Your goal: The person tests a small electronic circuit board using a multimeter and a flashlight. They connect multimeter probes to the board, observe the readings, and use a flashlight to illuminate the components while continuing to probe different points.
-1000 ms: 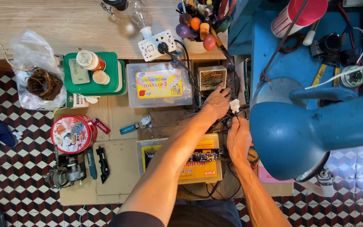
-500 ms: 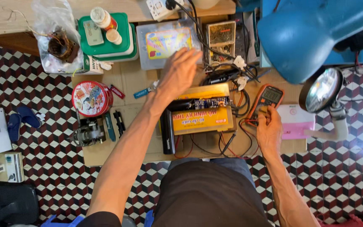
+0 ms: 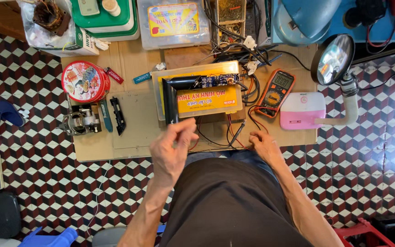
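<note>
My left hand (image 3: 172, 147) hovers over the near edge of the cardboard-covered table (image 3: 133, 123), fingers curled together and blurred; I cannot make out anything in it. My right hand (image 3: 262, 145) rests on the same edge with its fingers spread, beside red and black test leads (image 3: 235, 132). Just beyond both hands lies a yellow box (image 3: 206, 99). A black L-shaped part (image 3: 170, 98) and a blue circuit board (image 3: 216, 81) sit on top of it. An orange multimeter (image 3: 276, 88) lies to the right of the box.
A pink and white device (image 3: 303, 110) and a magnifier lamp (image 3: 333, 58) stand at the right. On the left are a red round tin (image 3: 85, 81), a small metal mechanism (image 3: 81, 121) and hand tools (image 3: 117, 115). Plastic boxes (image 3: 173, 20) line the back, above tangled cables (image 3: 234, 50).
My left hand has drawn back from beyond the yellow box to the table's near edge. My right hand has left the multimeter and come down to the edge. The view has shifted.
</note>
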